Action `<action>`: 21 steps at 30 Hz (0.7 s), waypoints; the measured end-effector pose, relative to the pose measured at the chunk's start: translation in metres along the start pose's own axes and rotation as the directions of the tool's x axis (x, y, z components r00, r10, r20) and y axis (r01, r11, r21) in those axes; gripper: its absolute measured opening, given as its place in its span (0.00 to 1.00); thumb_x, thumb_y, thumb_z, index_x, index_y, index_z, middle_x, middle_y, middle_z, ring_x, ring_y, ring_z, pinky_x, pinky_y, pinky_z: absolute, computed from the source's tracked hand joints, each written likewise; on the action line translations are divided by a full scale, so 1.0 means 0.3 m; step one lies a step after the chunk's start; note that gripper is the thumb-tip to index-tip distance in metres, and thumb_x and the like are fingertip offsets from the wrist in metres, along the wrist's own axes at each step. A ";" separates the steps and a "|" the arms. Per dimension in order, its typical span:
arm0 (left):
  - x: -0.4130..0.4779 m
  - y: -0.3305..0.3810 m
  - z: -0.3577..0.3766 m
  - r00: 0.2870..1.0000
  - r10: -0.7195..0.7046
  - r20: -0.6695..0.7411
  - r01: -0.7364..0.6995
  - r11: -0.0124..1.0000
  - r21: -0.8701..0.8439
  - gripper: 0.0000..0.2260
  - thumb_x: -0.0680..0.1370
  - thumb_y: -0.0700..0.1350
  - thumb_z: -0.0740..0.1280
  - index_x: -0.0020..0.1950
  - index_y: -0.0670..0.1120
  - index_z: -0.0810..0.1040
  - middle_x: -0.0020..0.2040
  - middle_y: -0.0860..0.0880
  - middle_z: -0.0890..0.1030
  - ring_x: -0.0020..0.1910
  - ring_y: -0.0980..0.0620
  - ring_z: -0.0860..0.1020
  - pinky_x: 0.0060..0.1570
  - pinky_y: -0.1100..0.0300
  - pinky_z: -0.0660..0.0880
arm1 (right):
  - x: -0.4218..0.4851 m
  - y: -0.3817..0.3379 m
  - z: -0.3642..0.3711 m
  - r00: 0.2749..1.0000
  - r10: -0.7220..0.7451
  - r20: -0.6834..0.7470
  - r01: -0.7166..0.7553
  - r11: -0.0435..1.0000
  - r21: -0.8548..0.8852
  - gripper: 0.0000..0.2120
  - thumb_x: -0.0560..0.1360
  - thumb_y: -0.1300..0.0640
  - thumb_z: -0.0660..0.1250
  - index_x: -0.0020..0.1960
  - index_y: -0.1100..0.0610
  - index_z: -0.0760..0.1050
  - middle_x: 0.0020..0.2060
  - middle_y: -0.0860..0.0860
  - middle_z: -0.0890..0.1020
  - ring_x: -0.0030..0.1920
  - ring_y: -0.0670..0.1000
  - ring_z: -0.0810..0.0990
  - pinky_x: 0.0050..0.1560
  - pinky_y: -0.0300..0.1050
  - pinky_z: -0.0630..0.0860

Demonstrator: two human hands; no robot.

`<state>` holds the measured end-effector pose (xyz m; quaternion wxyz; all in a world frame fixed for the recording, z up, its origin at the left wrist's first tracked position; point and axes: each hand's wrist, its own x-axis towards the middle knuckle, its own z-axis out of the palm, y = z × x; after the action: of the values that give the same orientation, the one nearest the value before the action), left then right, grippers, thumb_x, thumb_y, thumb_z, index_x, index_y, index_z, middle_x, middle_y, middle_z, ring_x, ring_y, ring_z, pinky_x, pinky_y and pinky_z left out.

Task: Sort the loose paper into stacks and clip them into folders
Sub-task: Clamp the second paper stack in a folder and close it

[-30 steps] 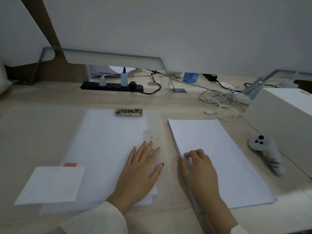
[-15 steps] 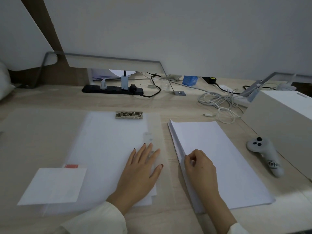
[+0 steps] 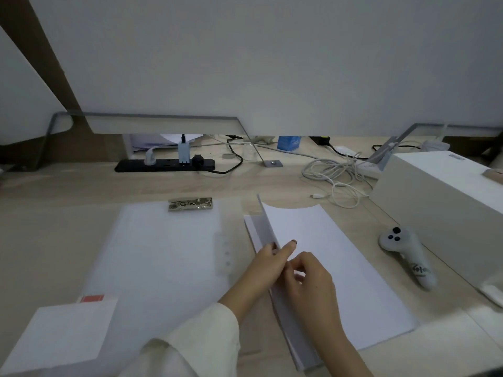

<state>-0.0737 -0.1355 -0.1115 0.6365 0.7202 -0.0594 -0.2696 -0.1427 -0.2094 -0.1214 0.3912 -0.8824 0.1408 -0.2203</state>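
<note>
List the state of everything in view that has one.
paper stack, flat on the desk, right side
top sheets, left edge lifted off the stack
left hand, pinches top sheets' lifted edge
right hand, fingers curled, pinches the same edge
folder, open flat, paper lying in it
power strip, three plugs in
white cable, loosely coiled, end unplugged
controller, lying on desk, untouched

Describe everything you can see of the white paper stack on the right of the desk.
The paper stack is thick, plain white and blank. It lies on the pale wooden desk, slightly angled. Its upper sheets are lifted along the left edge, showing the sheets below. The left hand and the right hand both pinch that raised edge.
</note>
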 end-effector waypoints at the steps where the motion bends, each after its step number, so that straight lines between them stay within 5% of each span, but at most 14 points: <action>1: 0.013 -0.006 0.008 0.999 -0.026 -0.029 0.026 1.000 0.004 0.21 0.69 0.57 0.63 0.56 0.45 0.75 0.49 0.48 0.81 0.46 0.51 0.80 0.52 0.53 0.77 | -0.005 0.001 0.002 1.000 -0.012 0.014 0.013 1.000 -0.023 0.08 0.75 0.57 0.63 0.37 0.53 0.70 0.35 0.47 0.78 0.37 0.47 0.78 0.40 0.41 0.76; 4: 0.041 -0.020 0.019 0.992 -0.036 -0.124 0.042 0.998 0.050 0.19 0.71 0.49 0.58 0.58 0.42 0.74 0.54 0.43 0.80 0.53 0.45 0.79 0.59 0.47 0.74 | -0.005 0.001 -0.010 0.994 -0.019 0.107 0.027 0.997 -0.071 0.10 0.76 0.56 0.61 0.37 0.46 0.68 0.39 0.44 0.77 0.38 0.43 0.75 0.37 0.33 0.69; 7: 0.025 0.002 0.025 0.986 0.045 -0.163 -0.039 0.998 0.039 0.14 0.78 0.42 0.56 0.60 0.43 0.74 0.57 0.44 0.80 0.55 0.44 0.78 0.61 0.48 0.73 | 0.023 0.020 -0.046 0.998 0.009 0.067 -0.010 1.000 0.015 0.03 0.77 0.54 0.62 0.48 0.49 0.74 0.48 0.45 0.78 0.47 0.44 0.76 0.47 0.34 0.69; 13: -0.069 0.148 -0.015 0.945 0.246 -0.214 -0.265 0.962 -0.063 0.10 0.80 0.42 0.56 0.57 0.50 0.74 0.56 0.49 0.80 0.56 0.50 0.78 0.60 0.54 0.73 | 0.141 0.080 -0.209 0.975 0.203 -0.087 -0.193 0.975 0.111 0.29 0.73 0.48 0.66 0.71 0.54 0.62 0.68 0.51 0.68 0.69 0.52 0.66 0.69 0.50 0.64; 17: -0.142 0.222 -0.086 0.909 0.362 -0.207 -0.397 0.903 -0.164 0.10 0.80 0.42 0.58 0.52 0.55 0.76 0.51 0.57 0.82 0.49 0.60 0.81 0.49 0.65 0.76 | 0.222 0.054 -0.313 0.979 0.201 0.031 -0.199 0.914 0.354 0.19 0.73 0.50 0.67 0.62 0.54 0.69 0.53 0.46 0.79 0.51 0.46 0.78 0.53 0.47 0.74; 21: -0.197 0.262 -0.137 0.900 0.302 -0.314 -0.402 0.853 -0.332 0.09 0.79 0.44 0.61 0.53 0.53 0.79 0.49 0.54 0.84 0.49 0.54 0.81 0.50 0.56 0.77 | 0.247 -0.015 -0.358 0.972 0.157 0.174 -0.220 0.864 0.452 0.05 0.77 0.56 0.62 0.49 0.54 0.76 0.38 0.51 0.84 0.35 0.49 0.82 0.35 0.43 0.75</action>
<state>-0.0844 -0.0881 -0.0167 0.8073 0.5843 -0.0559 -0.0609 -0.1318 -0.3052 -0.0334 0.6205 -0.7563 0.1431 -0.1500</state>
